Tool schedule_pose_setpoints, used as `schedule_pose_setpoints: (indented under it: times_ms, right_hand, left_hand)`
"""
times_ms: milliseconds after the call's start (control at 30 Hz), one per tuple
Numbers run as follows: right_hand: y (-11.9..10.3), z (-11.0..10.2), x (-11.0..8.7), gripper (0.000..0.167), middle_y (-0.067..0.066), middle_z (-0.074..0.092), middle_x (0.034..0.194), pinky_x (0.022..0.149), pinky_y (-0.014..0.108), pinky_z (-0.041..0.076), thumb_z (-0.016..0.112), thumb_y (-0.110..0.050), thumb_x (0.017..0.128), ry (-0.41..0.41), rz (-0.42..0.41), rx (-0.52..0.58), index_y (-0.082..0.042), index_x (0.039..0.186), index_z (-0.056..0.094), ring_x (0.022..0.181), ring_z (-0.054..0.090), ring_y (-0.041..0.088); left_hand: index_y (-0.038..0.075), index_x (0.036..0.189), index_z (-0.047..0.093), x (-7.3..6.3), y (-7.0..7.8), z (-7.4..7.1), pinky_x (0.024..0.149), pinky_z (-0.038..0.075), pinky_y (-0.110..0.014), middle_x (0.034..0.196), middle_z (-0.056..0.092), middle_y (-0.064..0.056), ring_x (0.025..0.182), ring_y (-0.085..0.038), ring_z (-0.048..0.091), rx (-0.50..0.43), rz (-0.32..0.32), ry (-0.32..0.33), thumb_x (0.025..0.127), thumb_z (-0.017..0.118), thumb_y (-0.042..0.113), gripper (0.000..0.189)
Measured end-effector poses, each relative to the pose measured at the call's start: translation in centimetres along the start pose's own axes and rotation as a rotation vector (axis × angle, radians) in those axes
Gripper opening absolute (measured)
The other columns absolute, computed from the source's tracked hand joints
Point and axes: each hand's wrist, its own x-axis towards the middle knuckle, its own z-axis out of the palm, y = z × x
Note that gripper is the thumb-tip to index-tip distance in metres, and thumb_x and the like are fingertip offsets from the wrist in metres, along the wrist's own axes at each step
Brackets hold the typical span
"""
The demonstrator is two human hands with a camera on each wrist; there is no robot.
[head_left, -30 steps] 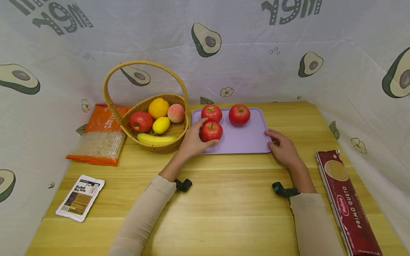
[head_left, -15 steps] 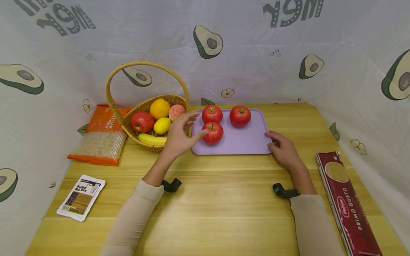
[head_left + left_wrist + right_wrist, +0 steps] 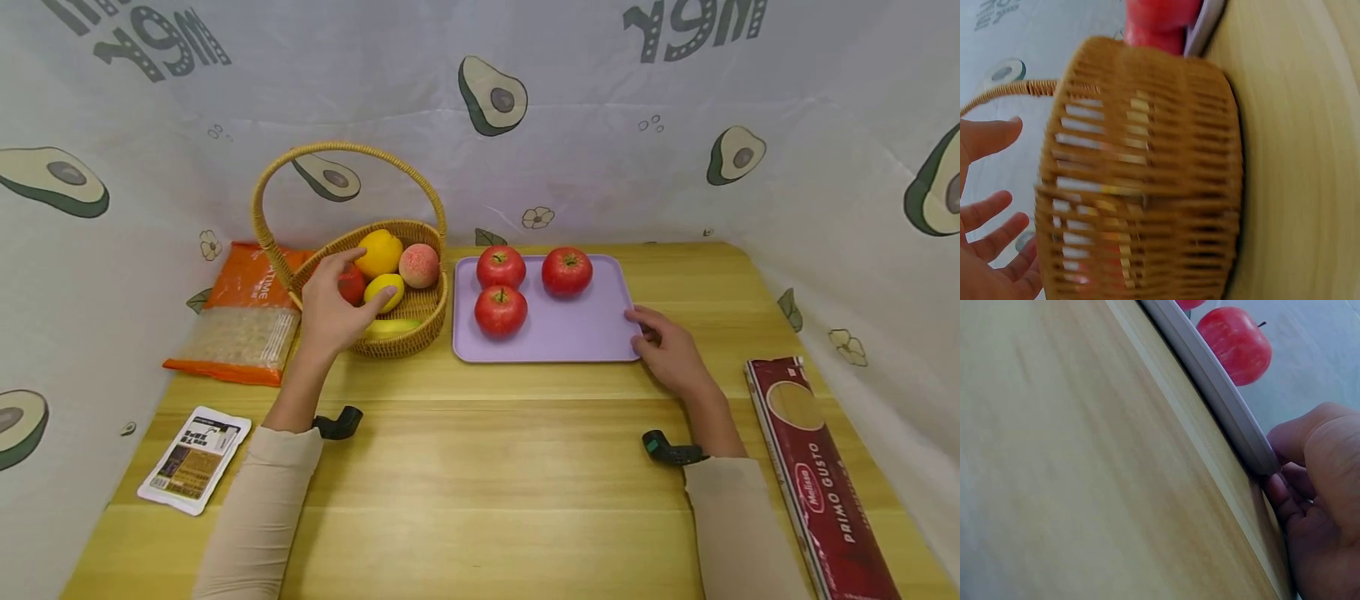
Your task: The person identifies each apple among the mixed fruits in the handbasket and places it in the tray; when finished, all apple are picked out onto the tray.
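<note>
My left hand (image 3: 330,307) hovers over the front left of a wicker basket (image 3: 431,329), fingers spread and holding nothing. Partly behind its fingers sits a red apple (image 3: 350,285); a lemon (image 3: 385,293) shows by the thumb. The basket also holds an orange fruit (image 3: 379,253), a peach (image 3: 419,265) and a banana (image 3: 390,327). My right hand (image 3: 671,350) pinches the right edge of a lilac tray (image 3: 585,333) between thumb and fingers, as the right wrist view shows. On the tray stand three red apples: a front apple (image 3: 501,312), a back apple (image 3: 501,267) and a right apple (image 3: 567,272).
An orange-and-clear food bag (image 3: 240,321) lies left of the basket, with a white pouch (image 3: 195,460) nearer the front. A long red spaghetti pack (image 3: 821,475) lies at the right. The basket's tall handle (image 3: 345,147) arches above it. Printed cloth walls surround the table.
My left hand has let go of the front apple on the tray and moved left to above the basket. My right hand has stayed at the tray's edge.
</note>
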Motion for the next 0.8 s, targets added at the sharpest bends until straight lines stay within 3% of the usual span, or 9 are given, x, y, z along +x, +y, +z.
schedule_pose_setpoints:
  times_ms: [167,333,600,800]
  right_hand:
    - [-0.1,-0.1,-0.1,0.045,0.021,0.042,0.16,0.087,0.015,0.038,0.053,-0.009,0.104,-0.002,-0.001,0.006,0.0,0.148,0.053,0.115,0.054,0.033]
    - [-0.3,-0.1,-0.2,0.044,0.022,0.043,0.159,0.089,0.016,0.037,0.054,-0.008,0.104,0.0,-0.011,0.017,0.0,0.147,0.053,0.115,0.053,0.035]
    - [-0.3,0.0,-0.2,0.044,0.023,0.043,0.158,0.085,0.01,0.036,0.054,-0.007,0.104,0.004,-0.021,0.025,0.002,0.147,0.053,0.114,0.054,0.035]
    - [-0.2,0.0,-0.3,0.044,0.023,0.044,0.158,0.084,0.01,0.036,0.054,-0.006,0.103,0.014,-0.028,0.03,0.002,0.146,0.053,0.113,0.054,0.033]
  left_hand:
    - [0.008,0.138,0.061,0.1,-1.6,-0.7,0.1,0.051,-0.061,0.141,0.058,-0.017,0.125,-0.039,0.055,0.052,-0.062,0.045,0.082,0.083,0.038,0.067]
    - [0.01,0.14,0.06,0.1,-2.2,-1.0,0.105,0.046,-0.065,0.143,0.056,-0.018,0.13,-0.041,0.05,0.069,-0.127,0.043,0.083,0.082,0.042,0.069]
    - [0.011,0.146,0.053,0.1,-2.9,-1.5,0.106,0.043,-0.069,0.152,0.046,-0.02,0.137,-0.045,0.04,0.118,-0.207,-0.02,0.084,0.08,0.046,0.076]
    - [0.01,0.149,0.049,0.5,-3.3,-1.6,0.107,0.041,-0.07,0.155,0.042,-0.022,0.141,-0.046,0.035,0.15,-0.223,-0.065,0.083,0.08,0.047,0.081]
